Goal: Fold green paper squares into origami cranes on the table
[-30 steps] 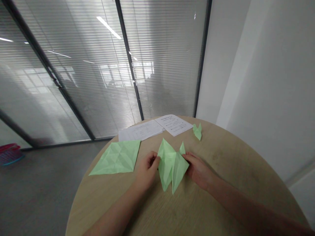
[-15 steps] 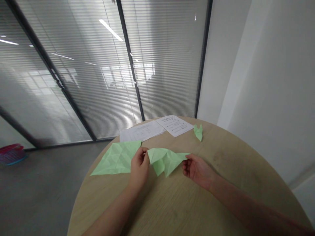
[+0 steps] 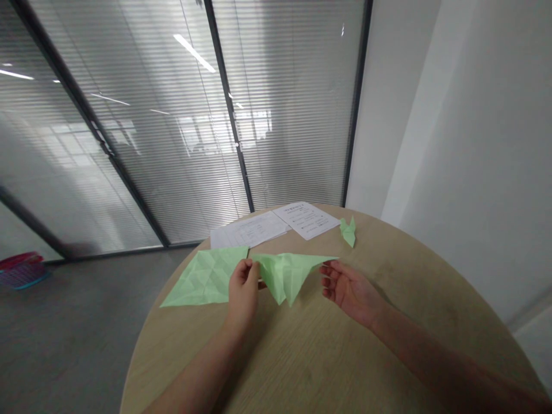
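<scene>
Above the middle of the table, a light green sheet of origami paper (image 3: pixel 287 270) is stretched between my hands. It is creased, with a nearly straight upper edge and two points hanging down. My left hand (image 3: pixel 244 290) pinches its left end between thumb and fingers. At the right tip, my right hand (image 3: pixel 348 290) grips the paper with the thumb and forefinger, the other fingers loosely curled. A second green sheet (image 3: pixel 202 276), marked with a grid of creases, lies flat beside and partly behind my left hand. Farther back on the right sits a small folded green paper figure (image 3: pixel 347 232).
White printed sheets (image 3: pixel 306 220) lie at the far edge of the round wooden table (image 3: pixel 328 368). Glass panels with blinds (image 3: pixel 293 144) stand behind it, and a white wall (image 3: pixel 483 144) is on the right. A red and purple basket (image 3: pixel 22 270) rests on the floor at left.
The held paper's upper edge has been pulled straighter and raised slightly, and its flaps now hang closer together. My right hand has shifted a little up and to the right.
</scene>
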Motion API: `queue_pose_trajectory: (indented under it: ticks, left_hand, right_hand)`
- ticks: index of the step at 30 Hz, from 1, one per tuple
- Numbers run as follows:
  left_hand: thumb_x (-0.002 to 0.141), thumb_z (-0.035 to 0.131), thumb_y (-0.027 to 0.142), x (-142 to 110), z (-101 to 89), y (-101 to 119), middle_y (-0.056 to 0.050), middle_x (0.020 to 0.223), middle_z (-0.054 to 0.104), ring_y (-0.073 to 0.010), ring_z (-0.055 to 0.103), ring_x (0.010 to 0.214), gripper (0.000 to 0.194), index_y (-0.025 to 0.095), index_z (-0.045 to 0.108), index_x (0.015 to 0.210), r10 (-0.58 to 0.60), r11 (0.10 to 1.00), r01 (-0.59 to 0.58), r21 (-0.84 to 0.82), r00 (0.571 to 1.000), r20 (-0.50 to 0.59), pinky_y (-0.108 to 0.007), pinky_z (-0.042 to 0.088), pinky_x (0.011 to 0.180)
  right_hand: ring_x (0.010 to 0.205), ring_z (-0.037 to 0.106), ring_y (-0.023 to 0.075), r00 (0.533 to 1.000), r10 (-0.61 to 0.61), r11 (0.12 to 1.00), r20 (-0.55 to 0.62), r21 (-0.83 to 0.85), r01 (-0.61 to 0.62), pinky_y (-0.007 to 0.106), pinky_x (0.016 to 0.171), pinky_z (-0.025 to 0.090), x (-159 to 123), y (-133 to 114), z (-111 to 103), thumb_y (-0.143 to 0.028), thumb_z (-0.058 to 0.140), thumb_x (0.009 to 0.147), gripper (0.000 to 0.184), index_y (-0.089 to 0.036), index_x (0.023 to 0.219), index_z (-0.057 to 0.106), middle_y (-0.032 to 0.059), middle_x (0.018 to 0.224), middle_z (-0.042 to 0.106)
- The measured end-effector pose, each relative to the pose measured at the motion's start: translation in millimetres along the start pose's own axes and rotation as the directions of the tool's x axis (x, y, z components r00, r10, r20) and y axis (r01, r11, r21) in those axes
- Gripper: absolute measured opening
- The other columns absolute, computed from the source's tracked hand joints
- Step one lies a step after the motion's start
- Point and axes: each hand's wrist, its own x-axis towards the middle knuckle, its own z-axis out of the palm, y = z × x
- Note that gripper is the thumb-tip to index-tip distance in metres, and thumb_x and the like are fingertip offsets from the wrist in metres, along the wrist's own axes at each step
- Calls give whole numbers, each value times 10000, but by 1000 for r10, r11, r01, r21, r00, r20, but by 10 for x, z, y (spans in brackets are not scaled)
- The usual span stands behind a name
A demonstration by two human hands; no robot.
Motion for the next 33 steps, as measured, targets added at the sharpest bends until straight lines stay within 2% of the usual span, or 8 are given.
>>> queue_pose_trajectory:
  ticks: [4, 7, 10, 13, 19, 25, 29, 33]
  left_hand:
    - [764, 668, 395, -13, 43, -14, 32, 673, 601, -150, 626, 583, 234, 216, 520, 793, -210, 977, 210, -45, 978, 7, -260, 533, 527]
    - [747, 671, 378, -27, 61, -23, 8, 696, 644, -156, 641, 560, 236, 203, 575, 873, -308, 949, 311, -48, 949, 68, -257, 526, 493]
    - [763, 649, 358, -46, 71, -36, -11, 710, 666, -150, 630, 533, 259, 188, 629, 957, -342, 939, 344, -1, 934, 107, -242, 503, 462]
    - [783, 634, 360, -63, 76, -37, -13, 693, 661, -152, 631, 524, 253, 183, 661, 962, -323, 946, 316, 75, 938, 129, -239, 501, 453]
    - [806, 612, 402, -74, 76, -14, -12, 690, 637, -167, 646, 564, 232, 177, 645, 856, -250, 953, 208, 222, 951, 180, -235, 515, 437]
    - [817, 597, 397, -104, 86, -41, -16, 719, 637, -179, 664, 600, 214, 183, 601, 808, -221, 948, 141, 286, 938, 269, -254, 547, 462]
    - [823, 595, 373, -102, 77, -102, 7, 679, 599, -171, 645, 580, 195, 213, 511, 749, -230, 941, 143, 306, 934, 272, -241, 521, 455]
    - [811, 641, 378, -78, 68, -148, 6, 748, 606, -184, 651, 631, 197, 226, 516, 805, -188, 938, 97, 333, 949, 252, -264, 528, 487]
  right_hand:
    - [759, 673, 210, 969, -243, 926, -46, -307, 218, 354, 659, 539, -63, 2, 59, -302, 833, 750, 551, -304, 1268, 646, 61, 1126, 735]
    - [865, 655, 243, 866, -498, 637, 46, -658, 401, 406, 766, 547, -118, 33, 64, -231, 807, 758, 679, -353, 1394, 603, 83, 1250, 693]
    - [1231, 586, 339, 768, -600, 286, 223, -837, 466, 541, 1060, 457, -179, 45, 70, -246, 751, 822, 641, -363, 1432, 595, 97, 1404, 617]
    - [1453, 425, 392, 674, -639, 0, 372, -875, 484, 621, 1199, 293, -221, 43, 78, -297, 723, 873, 553, -352, 1414, 620, 102, 1542, 516]
    - [1558, 299, 370, 518, -633, -380, 575, -814, 439, 633, 1233, 265, -233, 50, 66, -348, 625, 979, 487, -303, 1460, 558, 112, 1647, 407]
    - [1440, 491, 351, 592, -514, -417, 620, -784, 460, 645, 1214, 296, -189, -5, 26, -264, 581, 980, 361, -274, 1336, 644, 82, 1377, 691]
    - [1067, 713, 271, 700, -445, -252, 558, -829, 500, 453, 971, 539, -168, -40, -1, -209, 547, 972, 231, -249, 1099, 736, 74, 1073, 790]
    - [978, 726, 248, 764, -448, -105, 463, -877, 470, 388, 884, 547, -181, -24, 7, -224, 508, 979, 263, -245, 1054, 759, 84, 1039, 791]
